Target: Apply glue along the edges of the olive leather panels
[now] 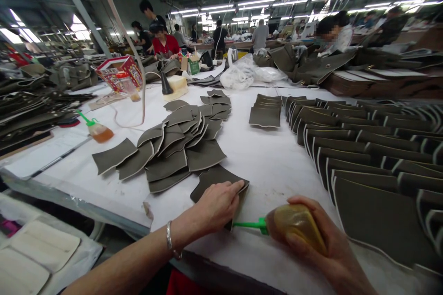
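My left hand (217,205) lies on a dark olive leather piece (212,180) near the table's front edge, fingers stretched out and pressing it flat. My right hand (320,239) is wrapped round a soft amber glue bottle (296,227). Its green nozzle (248,225) points left and touches the piece's right edge beside my left fingers. A metal bracelet sits on my left wrist.
A loose spread of olive pieces (173,147) lies behind my left hand. Overlapping rows of larger pieces (363,152) fill the right side, with a small stack (266,111) further back. A second glue bottle (98,130) stands at left on the white table (270,161). Other people work at the far benches.
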`<control>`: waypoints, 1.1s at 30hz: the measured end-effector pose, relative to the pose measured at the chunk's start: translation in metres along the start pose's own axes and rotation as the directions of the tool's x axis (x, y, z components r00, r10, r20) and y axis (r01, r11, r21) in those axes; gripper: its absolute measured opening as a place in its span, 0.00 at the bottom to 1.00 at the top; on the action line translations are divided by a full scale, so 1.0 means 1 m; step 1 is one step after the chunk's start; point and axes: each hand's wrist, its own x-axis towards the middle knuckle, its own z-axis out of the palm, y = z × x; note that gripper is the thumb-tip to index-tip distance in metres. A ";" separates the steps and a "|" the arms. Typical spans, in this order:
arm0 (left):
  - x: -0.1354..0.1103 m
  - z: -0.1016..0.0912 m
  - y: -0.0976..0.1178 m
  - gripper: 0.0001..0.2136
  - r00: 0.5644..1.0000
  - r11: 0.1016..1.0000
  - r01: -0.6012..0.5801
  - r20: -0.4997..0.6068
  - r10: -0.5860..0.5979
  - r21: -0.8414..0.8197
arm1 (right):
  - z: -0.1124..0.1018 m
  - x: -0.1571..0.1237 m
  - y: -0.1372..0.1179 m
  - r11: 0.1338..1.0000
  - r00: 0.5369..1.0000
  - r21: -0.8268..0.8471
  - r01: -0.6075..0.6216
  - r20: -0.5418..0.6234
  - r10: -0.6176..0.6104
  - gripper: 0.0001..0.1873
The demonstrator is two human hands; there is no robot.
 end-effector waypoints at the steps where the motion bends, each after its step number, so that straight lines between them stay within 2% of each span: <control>1: 0.000 0.001 0.000 0.22 1.000 1.000 0.007 -0.002 -0.007 -0.001 | 0.001 -0.002 0.000 1.000 1.000 0.000 -0.004 -0.009 0.004 0.23; 5: -0.002 0.003 0.001 0.21 0.999 0.999 0.037 -0.012 -0.038 -0.023 | 0.004 -0.006 -0.003 0.999 0.994 -0.047 -0.016 -0.111 0.011 0.21; 10: -0.003 0.004 0.001 0.21 0.998 0.996 0.061 -0.022 -0.062 -0.060 | 0.006 -0.010 -0.003 1.000 0.999 0.012 -0.017 -0.033 0.017 0.21; 15: -0.002 0.004 0.001 0.21 0.999 0.997 0.048 -0.017 -0.049 -0.058 | 0.004 -0.011 0.002 0.998 0.993 -0.040 -0.039 -0.112 0.035 0.22; 20: -0.002 0.005 0.002 0.21 0.998 0.996 0.068 -0.012 -0.069 -0.056 | 0.003 -0.015 0.002 0.999 0.999 0.033 -0.042 -0.026 0.043 0.22; 26: -0.002 0.004 0.002 0.21 0.998 0.997 0.063 -0.003 -0.063 -0.044 | 0.000 -0.008 0.001 0.998 0.994 -0.058 -0.033 -0.108 0.027 0.21; 31: -0.002 0.003 0.002 0.21 0.997 0.995 0.082 0.011 -0.081 -0.048 | 0.003 -0.011 0.000 0.997 0.997 0.039 -0.073 -0.011 0.073 0.22; 33: -0.002 0.002 0.003 0.21 0.996 0.995 0.085 0.019 -0.084 -0.044 | 0.002 -0.010 0.000 0.997 0.997 0.010 -0.072 -0.041 0.073 0.22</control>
